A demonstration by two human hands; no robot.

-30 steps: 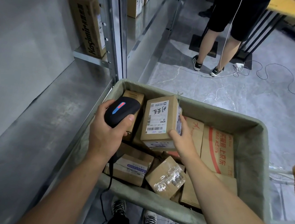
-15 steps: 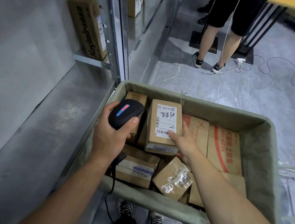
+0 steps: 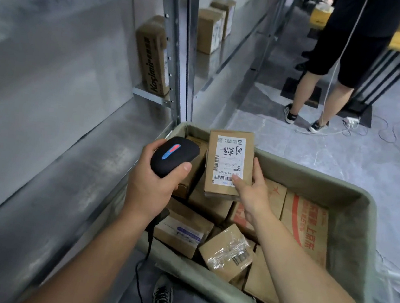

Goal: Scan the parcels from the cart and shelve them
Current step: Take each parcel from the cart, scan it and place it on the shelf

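Observation:
My right hand (image 3: 251, 195) grips a small brown parcel (image 3: 230, 152) by its near end, holding it above the cart with its white label facing up. My left hand (image 3: 151, 183) holds a black barcode scanner (image 3: 174, 155) with a red and blue light strip, just left of the parcel; its cable hangs down. The grey-green fabric cart (image 3: 350, 235) below holds several cardboard parcels, among them a tape-wrapped box (image 3: 228, 253) and a large box with red print (image 3: 307, 222).
A metal shelf (image 3: 46, 183) runs along my left, with a tall brown box (image 3: 153, 57) and two more boxes (image 3: 212, 30) standing further back. A person in black shorts (image 3: 340, 68) stands ahead by a yellow table, cables on the floor.
My right hand has lifted the labelled parcel out of the cart and turned it flat, label up. The scanner stays beside it on the left. The view has tilted upward.

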